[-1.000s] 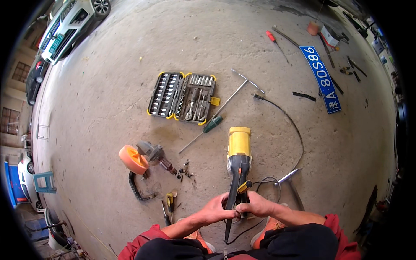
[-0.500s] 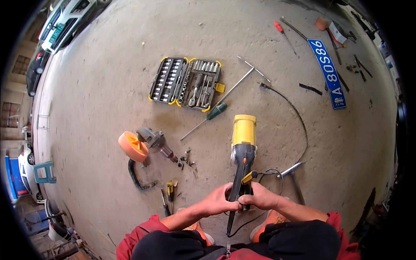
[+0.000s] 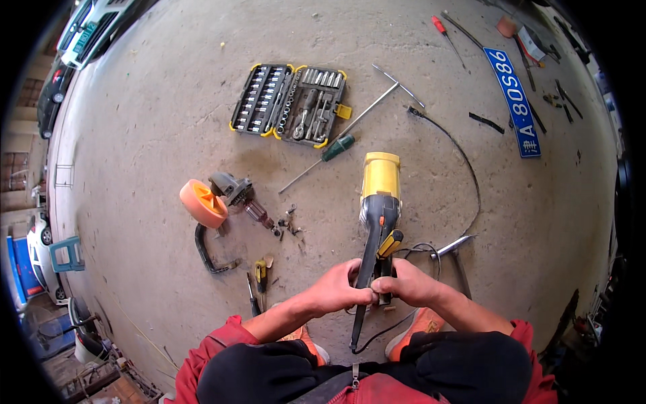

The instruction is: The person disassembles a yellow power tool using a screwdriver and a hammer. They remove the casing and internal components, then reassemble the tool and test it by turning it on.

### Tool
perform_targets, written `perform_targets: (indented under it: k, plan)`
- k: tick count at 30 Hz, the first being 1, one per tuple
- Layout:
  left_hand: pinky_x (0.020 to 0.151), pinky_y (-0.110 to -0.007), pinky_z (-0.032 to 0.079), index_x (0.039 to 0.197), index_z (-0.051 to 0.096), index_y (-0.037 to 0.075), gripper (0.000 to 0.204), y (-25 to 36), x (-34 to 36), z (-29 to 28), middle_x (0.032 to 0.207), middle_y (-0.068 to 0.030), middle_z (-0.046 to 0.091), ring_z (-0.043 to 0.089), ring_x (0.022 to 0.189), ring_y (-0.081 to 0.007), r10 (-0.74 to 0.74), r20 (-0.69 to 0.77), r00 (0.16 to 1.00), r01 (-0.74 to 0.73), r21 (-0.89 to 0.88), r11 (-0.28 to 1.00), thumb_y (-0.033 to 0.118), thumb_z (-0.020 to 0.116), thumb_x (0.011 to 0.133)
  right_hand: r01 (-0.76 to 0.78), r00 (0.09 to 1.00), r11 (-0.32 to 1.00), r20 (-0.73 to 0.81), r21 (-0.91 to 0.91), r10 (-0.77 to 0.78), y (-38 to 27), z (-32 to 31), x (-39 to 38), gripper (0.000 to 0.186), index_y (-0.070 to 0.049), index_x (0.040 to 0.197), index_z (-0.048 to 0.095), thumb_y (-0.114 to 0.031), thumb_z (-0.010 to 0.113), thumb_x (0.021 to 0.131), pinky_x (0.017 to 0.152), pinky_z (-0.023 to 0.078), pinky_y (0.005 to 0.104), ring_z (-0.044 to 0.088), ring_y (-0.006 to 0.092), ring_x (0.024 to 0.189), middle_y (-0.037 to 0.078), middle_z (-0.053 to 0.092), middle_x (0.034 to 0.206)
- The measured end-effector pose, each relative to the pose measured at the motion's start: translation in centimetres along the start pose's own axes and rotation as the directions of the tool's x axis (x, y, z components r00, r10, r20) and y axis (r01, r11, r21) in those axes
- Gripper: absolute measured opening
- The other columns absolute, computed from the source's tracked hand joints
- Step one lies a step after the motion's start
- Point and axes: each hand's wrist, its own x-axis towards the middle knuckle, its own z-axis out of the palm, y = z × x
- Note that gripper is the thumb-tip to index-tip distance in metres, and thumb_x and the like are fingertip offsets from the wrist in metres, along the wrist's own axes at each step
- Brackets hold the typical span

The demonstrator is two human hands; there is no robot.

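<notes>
Between my feet I hold the yellow and black body of a power tool (image 3: 381, 178), probably a polisher, with its round yellow end pointing away from me. My left hand (image 3: 338, 285) is closed round the left side of its black handle. My right hand (image 3: 409, 284) grips the right side, both thumbs nearly meeting at the handle. A yellow and black piece (image 3: 390, 244), perhaps a screwdriver handle, sticks up beside the tool's handle, just beyond my right hand; its lower end is hidden. A black cord (image 3: 383, 341) trails from the handle's near end.
To the left lie a gear head with an orange pad (image 3: 204, 203), an armature (image 3: 257, 211), a curved black handle (image 3: 202, 250), small parts and two screwdrivers (image 3: 261, 276). Ahead are an open socket set (image 3: 289, 104), a green screwdriver (image 3: 338, 148) and a T-handle wrench (image 3: 377, 101). A hammer (image 3: 454, 248) lies right.
The whole view has shifted, so the floor things sit higher in the picture. Both hands keep their hold on the tool's handle, and the yellow and black piece stands slightly more upright.
</notes>
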Motion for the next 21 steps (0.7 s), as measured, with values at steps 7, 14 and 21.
perform_targets:
  k: [7, 14, 21]
  plan:
    - [0.076, -0.026, 0.049, 0.114, 0.059, 0.002, 0.044, 0.0, -0.1, 0.1, 0.096, -0.0025, 0.068, 0.062, 0.086, -0.0099, -0.005, 0.009, 1.000, 0.006, -0.013, 1.000, 0.014, 0.076, 0.076, -0.028, 0.999, 0.999, 0.038, -0.044, 0.029, -0.4, -0.2, -0.2, 0.031, -0.002, 0.105, 0.065, -0.028, 0.068, 0.089, 0.066, 0.045, 0.0264, 0.054, 0.0083, 0.075, 0.000, 0.062, 0.086]
    - [0.088, -0.028, 0.052, 0.117, 0.059, 0.000, 0.040, 2.0, -0.7, 0.9, 0.109, -0.0067, 0.073, 0.067, 0.098, -0.0126, 0.010, 0.031, 0.999, -0.012, 0.058, 0.998, 0.009, 0.070, 0.080, -0.001, 0.996, 0.999, 0.090, 0.047, -0.003, -0.3, -0.2, -0.3, 0.042, -0.002, 0.119, 0.062, -0.032, 0.071, 0.091, 0.069, 0.046, 0.0250, 0.056, 0.0084, 0.081, 0.001, 0.061, 0.095]
    - [0.088, -0.028, 0.052, 0.113, 0.063, 0.001, 0.037, 0.5, 0.1, 1.1, 0.104, -0.0058, 0.072, 0.066, 0.096, -0.0120, 0.017, 0.003, 1.000, -0.017, 0.093, 0.996, 0.012, 0.071, 0.079, -0.010, 0.993, 0.991, 0.118, 0.132, -0.006, 0.8, -0.8, -0.1, 0.046, -0.002, 0.119, 0.063, -0.035, 0.075, 0.090, 0.071, 0.047, 0.0243, 0.058, 0.0090, 0.083, 0.001, 0.062, 0.098]
